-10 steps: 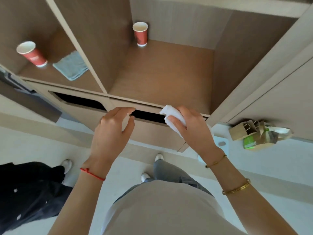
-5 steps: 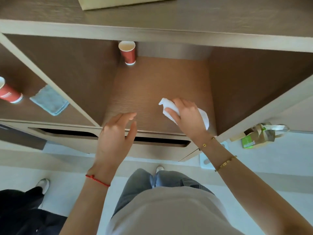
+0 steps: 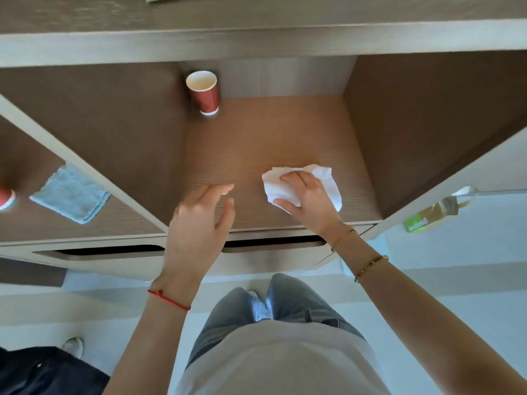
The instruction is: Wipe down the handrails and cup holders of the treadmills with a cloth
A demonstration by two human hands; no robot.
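Note:
A white cloth [image 3: 328, 178] lies spread on the brown floor of an open wooden cubby [image 3: 245, 149]. My right hand [image 3: 306, 199] presses flat on the cloth near the cubby's front right, fingers on top of it. My left hand [image 3: 199, 223] hovers at the cubby's front edge, fingers apart, holding nothing. No treadmill, handrail or cup holder is in view.
A red paper cup [image 3: 204, 92] stands at the cubby's back left. The neighbouring cubby on the left holds a blue-grey cloth [image 3: 70, 193] and another red cup [image 3: 5, 196]. Drawer slots [image 3: 108, 250] run below. A paper bag [image 3: 433, 213] lies on the floor at right. Another person's dark clothing [image 3: 42, 372] is at lower left.
My right hand moved the white cloth from the drawer edge into the cubby and laid it flat on the shelf floor. My view tilted up; my left hand followed to the shelf edge.

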